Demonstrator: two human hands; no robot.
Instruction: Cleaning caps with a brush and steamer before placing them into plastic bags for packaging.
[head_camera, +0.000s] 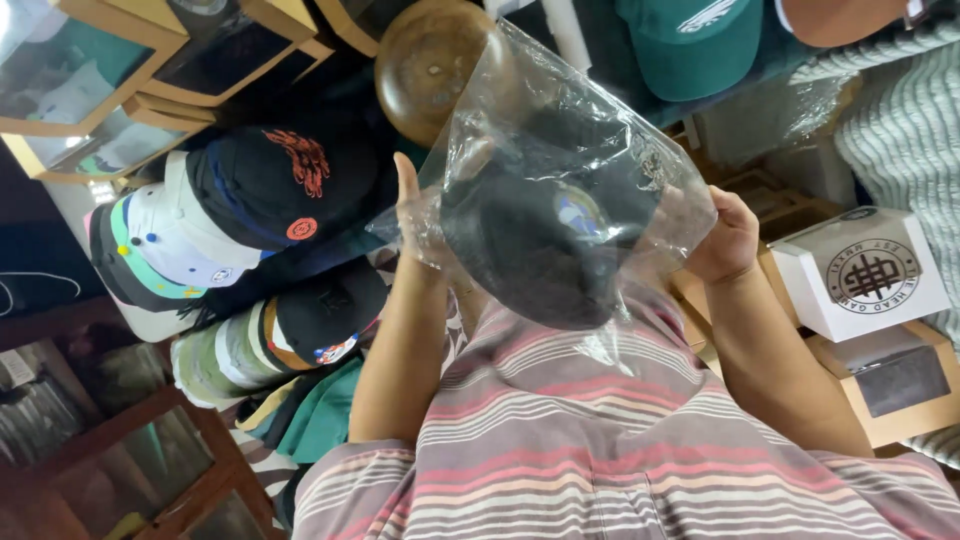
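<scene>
Between my hands I hold up a clear plastic bag (560, 120) in front of my striped shirt. A black cap (530, 250) with a round sticker on its brim sits inside the bag. My left hand (412, 215) grips the bag's left edge with the thumb up. My right hand (727, 240) pinches the bag's right edge. Both hands are at about the same height, on either side of the cap.
Stacks of caps (250, 200) lie at the left, more below them (290, 340). Wooden glass-fronted boxes (110, 80) fill the top left. A white box (865, 270) and a brown windowed box (890, 385) stand at the right. A green cap (695, 40) and a round wooden piece (420, 60) are above.
</scene>
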